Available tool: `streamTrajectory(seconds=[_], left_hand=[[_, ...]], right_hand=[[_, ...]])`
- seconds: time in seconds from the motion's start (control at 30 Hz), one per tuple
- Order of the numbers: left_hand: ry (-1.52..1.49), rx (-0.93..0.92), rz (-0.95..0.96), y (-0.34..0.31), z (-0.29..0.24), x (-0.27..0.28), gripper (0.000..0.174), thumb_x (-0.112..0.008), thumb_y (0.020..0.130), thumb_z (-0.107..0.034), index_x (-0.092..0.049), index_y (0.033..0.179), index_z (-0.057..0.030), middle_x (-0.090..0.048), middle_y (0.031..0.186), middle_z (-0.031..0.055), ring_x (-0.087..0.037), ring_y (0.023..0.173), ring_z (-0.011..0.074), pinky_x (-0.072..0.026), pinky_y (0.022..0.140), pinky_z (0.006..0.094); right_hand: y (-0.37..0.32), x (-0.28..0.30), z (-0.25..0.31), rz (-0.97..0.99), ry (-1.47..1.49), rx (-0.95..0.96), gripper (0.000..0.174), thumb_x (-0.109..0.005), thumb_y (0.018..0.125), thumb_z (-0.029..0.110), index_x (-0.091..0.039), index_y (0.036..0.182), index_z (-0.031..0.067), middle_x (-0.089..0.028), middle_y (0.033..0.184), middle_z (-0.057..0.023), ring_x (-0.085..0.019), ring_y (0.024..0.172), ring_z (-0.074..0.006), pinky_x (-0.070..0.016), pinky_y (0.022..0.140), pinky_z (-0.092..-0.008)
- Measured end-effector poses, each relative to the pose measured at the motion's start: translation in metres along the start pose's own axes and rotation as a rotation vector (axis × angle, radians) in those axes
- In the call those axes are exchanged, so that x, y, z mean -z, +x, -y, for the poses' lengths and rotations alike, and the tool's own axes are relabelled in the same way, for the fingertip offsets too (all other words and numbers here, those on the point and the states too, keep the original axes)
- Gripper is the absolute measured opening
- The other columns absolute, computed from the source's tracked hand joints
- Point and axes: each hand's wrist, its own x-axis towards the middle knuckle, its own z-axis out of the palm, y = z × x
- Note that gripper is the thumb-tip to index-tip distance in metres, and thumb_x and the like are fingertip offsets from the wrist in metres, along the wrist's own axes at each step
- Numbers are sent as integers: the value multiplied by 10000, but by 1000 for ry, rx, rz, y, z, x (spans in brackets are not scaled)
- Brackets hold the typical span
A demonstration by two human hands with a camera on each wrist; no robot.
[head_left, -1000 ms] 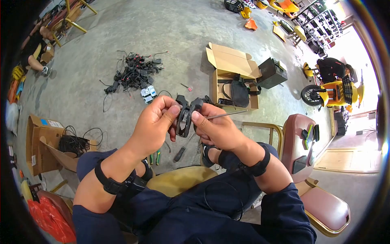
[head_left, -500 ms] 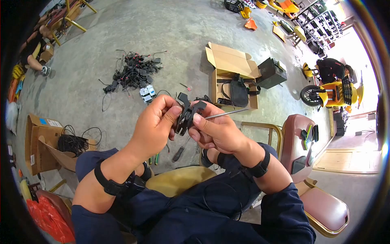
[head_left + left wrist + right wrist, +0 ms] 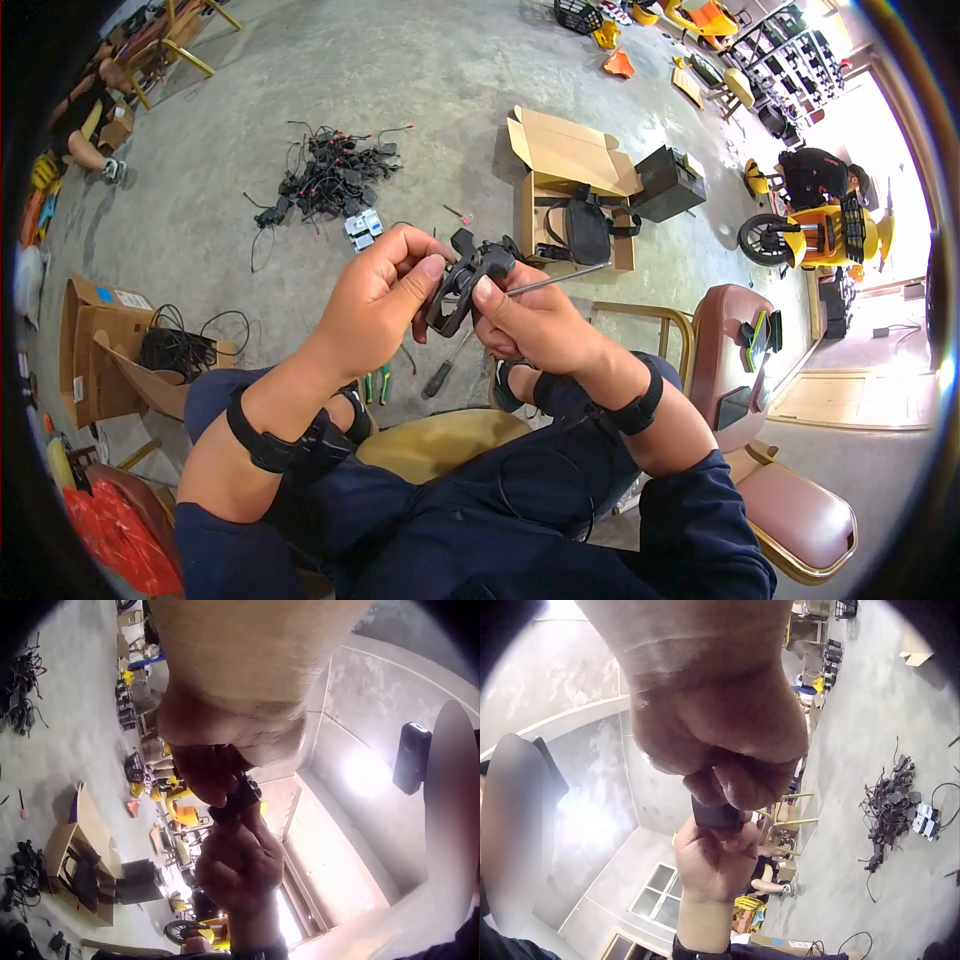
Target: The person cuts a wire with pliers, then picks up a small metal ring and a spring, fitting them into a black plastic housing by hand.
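Both hands hold a black plastic bracket (image 3: 450, 315) with a forked, clamp-like shape in front of the body. My left hand (image 3: 375, 305) pinches its left side between thumb and fingers. From the other side, my right hand (image 3: 540, 320) grips it, thumb on top. A thin metal rod (image 3: 560, 279) sticks out to the right from under the right thumb; its other end is hidden in that hand. Both wrist views show the dark bracket (image 3: 241, 799) mostly covered by fingers.
On the floor lie a screwdriver (image 3: 437, 380), green-handled pliers (image 3: 386, 384), a heap of black cabled parts (image 3: 335, 175) and small white-blue boxes (image 3: 364, 228). An open carton (image 3: 575, 150) holds a black bag. Chairs (image 3: 800, 510) stand at right, a yellow scooter (image 3: 825, 230) beyond.
The black bracket has been turned and tilted between the fingers, so its forked end now shows from another side. Both hands stay in nearly the same place, and the rod remains at the right hand.
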Motion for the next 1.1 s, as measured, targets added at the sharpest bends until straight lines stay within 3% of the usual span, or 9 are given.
streamTrajectory(seconds=[0.1, 0.2, 0.27, 0.37, 0.4, 0.47, 0.6, 0.67, 1.1], left_hand=[[27, 23, 9, 1, 0, 0, 136, -460, 935, -169, -495, 944, -38, -502, 684, -3, -467, 529, 50, -416, 453, 206], [64, 28, 26, 1, 3, 3, 148, -462, 937, -189, -490, 921, -44, -493, 678, -7, -470, 533, 53, -421, 454, 208], [21, 37, 41, 3, 6, 6, 173, -454, 940, -222, -487, 924, -53, -506, 680, -3, -483, 531, 59, -425, 454, 212], [-37, 67, 63, 4, 7, 8, 205, -437, 945, -260, -487, 926, -62, -518, 684, 2, -495, 524, 69, -428, 453, 217], [-49, 87, 67, 4, 7, 8, 213, -429, 948, -266, -489, 926, -63, -517, 686, 4, -494, 518, 73, -427, 453, 216], [-136, 151, 59, 5, 3, 7, 209, -431, 945, -259, -493, 928, -61, -515, 687, 3, -493, 521, 76, -429, 455, 220], [-355, 270, 57, 5, -2, 7, 193, -442, 935, -238, -503, 934, -55, -509, 692, 2, -480, 527, 79, -409, 446, 224], [-365, 283, 81, 3, -2, 8, 189, -455, 932, -228, -514, 931, -49, -500, 680, -3, -464, 534, 68, -391, 445, 211], [-233, 224, 158, 2, 5, 9, 175, -456, 939, -232, -507, 923, -65, -470, 659, -22, -399, 515, 42, -321, 430, 185]], right_hand=[[-1, 0, -2, 17, -181, 100, 236, -443, 942, 278, -433, 978, 45, -425, 561, 9, -366, 473, -58, -308, 419, -219], [-2, 1, -4, -66, -606, 301, 219, -474, 924, 229, -408, 966, 25, -496, 572, -64, -489, 463, -184, -393, 453, -296], [-5, -4, 2, -149, -970, 359, 216, -514, 895, 187, -395, 959, 20, -563, 647, -151, -585, 581, -348, -450, 525, -368], [-6, -6, 4, -124, -970, 347, 210, -534, 879, 164, -396, 955, 26, -583, 699, -191, -587, 681, -403, -457, 545, -391], [-6, -5, 2, -124, -970, 346, 210, -534, 879, 164, -396, 955, 26, -583, 699, -191, -587, 681, -403, -457, 545, -391], [-5, -3, -3, -139, -866, 390, 243, -490, 907, 277, -437, 902, 39, -495, 589, -73, -494, 532, -177, -399, 504, -314], [-7, -3, 1, -137, -868, 400, 241, -489, 906, 275, -435, 894, 41, -492, 577, -70, -491, 522, -175, -398, 500, -312], [-9, -4, 5, -93, -905, 313, 209, -518, 889, 179, -404, 975, 26, -583, 708, -187, -586, 701, -404, -455, 584, -399], [-7, -3, 3, -77, -797, 256, 248, -485, 903, 263, -438, 925, 21, -558, 664, -168, -589, 657, -358, -442, 585, -372]])
